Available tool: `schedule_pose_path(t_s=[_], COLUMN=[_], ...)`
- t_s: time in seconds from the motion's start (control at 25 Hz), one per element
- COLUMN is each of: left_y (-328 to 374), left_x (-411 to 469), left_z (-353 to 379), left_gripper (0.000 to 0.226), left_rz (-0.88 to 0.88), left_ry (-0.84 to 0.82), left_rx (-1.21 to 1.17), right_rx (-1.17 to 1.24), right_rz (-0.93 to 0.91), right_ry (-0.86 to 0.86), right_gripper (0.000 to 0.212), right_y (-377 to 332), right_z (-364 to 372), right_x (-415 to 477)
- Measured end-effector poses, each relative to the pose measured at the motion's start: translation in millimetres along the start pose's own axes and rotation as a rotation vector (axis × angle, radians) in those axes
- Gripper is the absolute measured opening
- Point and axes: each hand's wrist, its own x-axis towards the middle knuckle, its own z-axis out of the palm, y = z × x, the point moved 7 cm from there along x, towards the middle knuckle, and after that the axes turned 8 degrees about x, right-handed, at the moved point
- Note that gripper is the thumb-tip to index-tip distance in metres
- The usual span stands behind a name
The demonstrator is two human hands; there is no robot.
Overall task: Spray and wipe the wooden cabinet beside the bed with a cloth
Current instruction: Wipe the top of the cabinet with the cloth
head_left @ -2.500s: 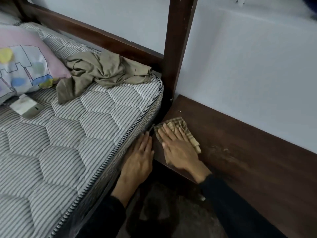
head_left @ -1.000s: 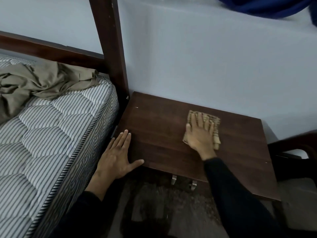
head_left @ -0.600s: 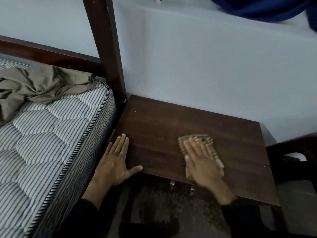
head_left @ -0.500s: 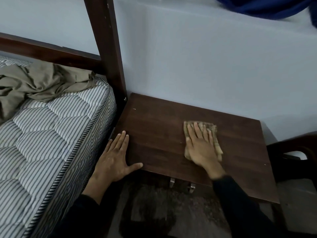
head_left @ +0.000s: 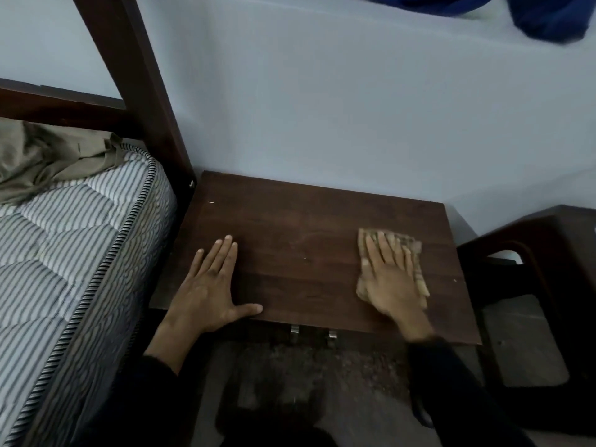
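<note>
The dark wooden cabinet stands between the bed and a dark chair, its top facing me. A tan checked cloth lies flat on the right part of the top. My right hand presses down on the cloth with fingers spread, palm flat. My left hand rests flat on the cabinet's front left corner, fingers apart, holding nothing. No spray bottle is in view.
A striped mattress borders the cabinet on the left, with an olive garment on it. A dark bed post rises at the cabinet's back left corner. A dark wooden chair stands to the right. Two metal handles hang below the front edge.
My right hand has slid the cloth from the middle of the cabinet top to its right side. My left hand has stayed flat at the front left corner.
</note>
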Motion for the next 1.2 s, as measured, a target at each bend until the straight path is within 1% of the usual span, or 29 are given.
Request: schedule_pose_path(t_s=[0.04, 0.12, 0.16, 0.2, 0.28, 0.32, 0.36, 0.44, 0.48, 0.52, 0.6, 0.64, 0.68, 0.76, 0.84, 0.92, 0.96, 1.04, 1.2], left_y=[19, 59, 81, 98, 132, 144, 155, 165, 169, 168, 166, 164, 161, 151, 130, 99, 83, 53, 10], left_x=[9, 28, 38, 45, 55, 57, 60, 67, 70, 72, 71, 69, 67, 61, 56, 50, 45, 35, 19], left_z=[-2, -5, -7, -7, -4, -2, 0, 1, 1, 0, -1, -1, 0, -1, -4, -8, -8, -9, -6], left_gripper=[0.138, 0.136, 0.136, 0.136, 0.137, 0.138, 0.14, 0.144, 0.146, 0.149, 0.152, 0.153, 0.153, 0.152, 0.151, 0.151, 0.151, 0.153, 0.156], left_rz=[0.041, 0.108, 0.145, 0.173, 0.211, 0.222, 0.225, 0.21, 0.196, 0.183, 0.152, 0.131, 0.11, 0.082, 0.043, -0.01, -0.036, -0.08, -0.129], left_ry=[-0.005, -0.014, -0.016, -0.011, -0.001, -0.002, -0.011, -0.036, -0.046, -0.051, -0.067, -0.063, -0.068, -0.081, -0.073, -0.079, -0.086, -0.089, -0.079], left_rx=[0.002, 0.001, 0.009, 0.022, 0.043, 0.043, 0.04, 0.044, 0.054, 0.06, 0.062, 0.057, 0.058, 0.061, 0.055, 0.056, 0.062, 0.054, 0.008], right_rx=[-0.001, 0.012, 0.016, 0.013, 0.01, -0.018, -0.037, -0.018, 0.015, 0.054, 0.086, 0.083, 0.108, 0.122, 0.071, 0.071, 0.077, 0.096, 0.079], right_rz=[0.003, -0.124, -0.188, -0.211, -0.074, 0.006, 0.089, 0.198, 0.193, 0.135, -0.069, -0.16, -0.181, -0.13, -0.017, 0.065, 0.069, 0.008, -0.175], right_ry=[-0.002, -0.021, -0.028, 0.004, 0.091, 0.129, 0.12, 0.12, 0.105, 0.082, 0.038, 0.035, 0.053, 0.083, 0.071, 0.035, 0.023, -0.009, -0.05], right_gripper=[0.058, 0.058, 0.057, 0.056, 0.057, 0.058, 0.059, 0.06, 0.061, 0.062, 0.062, 0.06, 0.059, 0.059, 0.062, 0.066, 0.068, 0.07, 0.07], right_y=[-16, -45, -42, -21, 49, 82, 106, 116, 104, 84, 49, 45, 54, 87, 111, 100, 82, 33, -76], right_z=[1, 19, 27, 30, 2, -13, -26, -40, -38, -30, -6, 3, 3, -11, -28, -35, -32, -15, 23], right_x=[5, -19, -45, -71, -91, -81, -61, -14, 2, 9, -20, -47, -69, -69, -22, 31, 50, 66, 48])
